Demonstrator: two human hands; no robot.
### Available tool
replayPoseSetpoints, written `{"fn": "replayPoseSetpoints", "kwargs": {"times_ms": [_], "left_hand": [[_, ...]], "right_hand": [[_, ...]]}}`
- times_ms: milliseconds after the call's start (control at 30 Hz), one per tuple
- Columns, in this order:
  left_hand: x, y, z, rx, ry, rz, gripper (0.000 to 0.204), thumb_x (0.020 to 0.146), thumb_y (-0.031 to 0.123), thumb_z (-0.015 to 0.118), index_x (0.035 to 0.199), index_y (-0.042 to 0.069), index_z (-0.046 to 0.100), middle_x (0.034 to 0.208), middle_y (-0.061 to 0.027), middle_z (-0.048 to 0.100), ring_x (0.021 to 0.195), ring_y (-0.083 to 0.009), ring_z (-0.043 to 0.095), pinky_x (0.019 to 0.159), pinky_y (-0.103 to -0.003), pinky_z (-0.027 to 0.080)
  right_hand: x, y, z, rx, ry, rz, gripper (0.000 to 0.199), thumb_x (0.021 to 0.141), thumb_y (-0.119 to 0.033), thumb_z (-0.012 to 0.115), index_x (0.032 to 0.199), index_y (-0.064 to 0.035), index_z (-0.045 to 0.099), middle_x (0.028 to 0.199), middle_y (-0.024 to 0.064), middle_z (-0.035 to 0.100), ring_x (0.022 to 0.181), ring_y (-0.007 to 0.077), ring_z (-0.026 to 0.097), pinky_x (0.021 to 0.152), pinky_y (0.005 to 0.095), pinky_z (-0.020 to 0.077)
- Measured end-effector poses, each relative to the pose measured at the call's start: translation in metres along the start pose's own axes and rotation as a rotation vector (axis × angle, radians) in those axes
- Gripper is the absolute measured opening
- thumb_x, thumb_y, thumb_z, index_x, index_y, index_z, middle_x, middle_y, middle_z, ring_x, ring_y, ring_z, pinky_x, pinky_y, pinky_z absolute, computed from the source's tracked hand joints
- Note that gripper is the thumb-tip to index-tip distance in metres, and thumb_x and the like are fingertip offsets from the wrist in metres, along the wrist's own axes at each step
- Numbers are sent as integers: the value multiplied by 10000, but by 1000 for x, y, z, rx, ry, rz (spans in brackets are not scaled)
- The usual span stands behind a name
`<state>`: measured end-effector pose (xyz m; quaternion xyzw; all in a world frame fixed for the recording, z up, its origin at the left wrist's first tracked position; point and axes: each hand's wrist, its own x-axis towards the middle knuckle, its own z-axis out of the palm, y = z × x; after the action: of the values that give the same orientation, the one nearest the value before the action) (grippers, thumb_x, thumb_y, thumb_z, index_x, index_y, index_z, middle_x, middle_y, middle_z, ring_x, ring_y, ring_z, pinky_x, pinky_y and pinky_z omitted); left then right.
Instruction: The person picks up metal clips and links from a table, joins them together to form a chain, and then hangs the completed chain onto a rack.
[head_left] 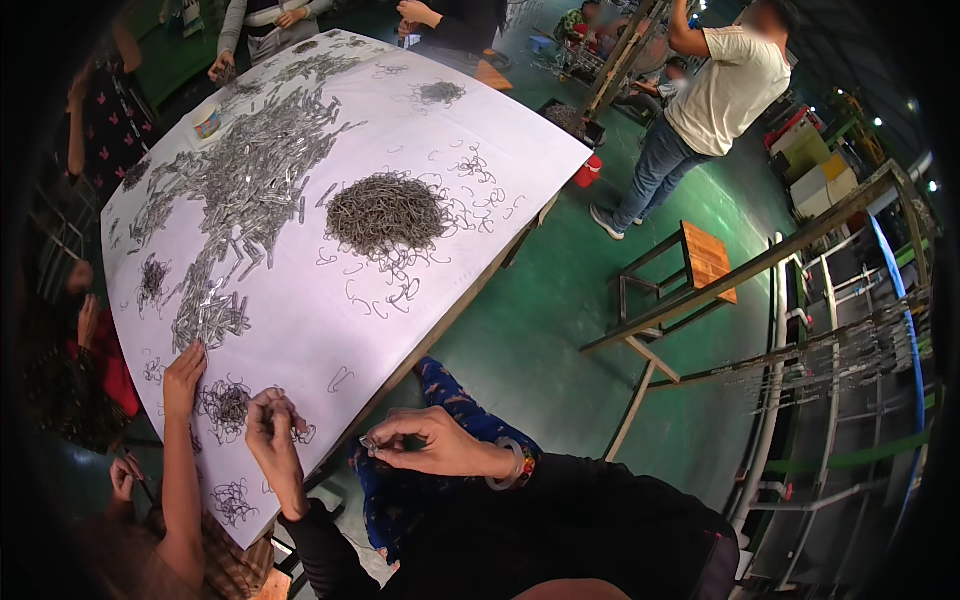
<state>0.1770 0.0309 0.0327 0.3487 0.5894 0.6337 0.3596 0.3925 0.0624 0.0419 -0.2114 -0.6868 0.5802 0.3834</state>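
My right hand (432, 443) is just off the table's near edge, a small shiny metal piece (369, 444) pinched between thumb and fingertips. Over the table's near corner, my left hand (274, 424) has its fingers curled together; what they hold, if anything, cannot be made out. Beside its fingertips lie a few bent wire hooks, partly hidden by the hand. To its left sits a small heap of dark wire hooks (226, 406). Two loose hooks (341, 380) rest on the white tabletop (290, 350) farther to the right.
Another person's hand (184, 376) reaches to a spread of flat metal strips (262, 165). A large hook heap (388, 214) lies mid-table. Other people stand around the table. A wooden stool (708, 262), a standing person (735, 85) and a metal rack (830, 360) are on the right.
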Motion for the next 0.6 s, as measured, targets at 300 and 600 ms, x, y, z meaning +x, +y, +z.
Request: {"fn": "replayPoseSetpoints", "kwargs": {"times_ms": [300, 600], "left_hand": [[-61, 42, 48, 106, -227, 145, 80, 789, -15, 649, 817, -24, 574, 856, -79, 572, 762, -129, 543, 670, -235, 458], [-71, 44, 59, 205, -135, 247, 104, 783, -5, 657, 801, -21, 556, 836, -77, 569, 771, -138, 542, 704, -246, 454]], "right_hand": [[-7, -2, 1, -79, 140, -14, 256, 762, 15, 660, 1015, -10, 635, 811, 42, 613, 642, 73, 536, 587, 226, 447], [-11, -12, 2, -182, 175, -62, 250, 744, 16, 667, 992, -14, 645, 756, 47, 598, 642, 97, 554, 581, 240, 458]]}}
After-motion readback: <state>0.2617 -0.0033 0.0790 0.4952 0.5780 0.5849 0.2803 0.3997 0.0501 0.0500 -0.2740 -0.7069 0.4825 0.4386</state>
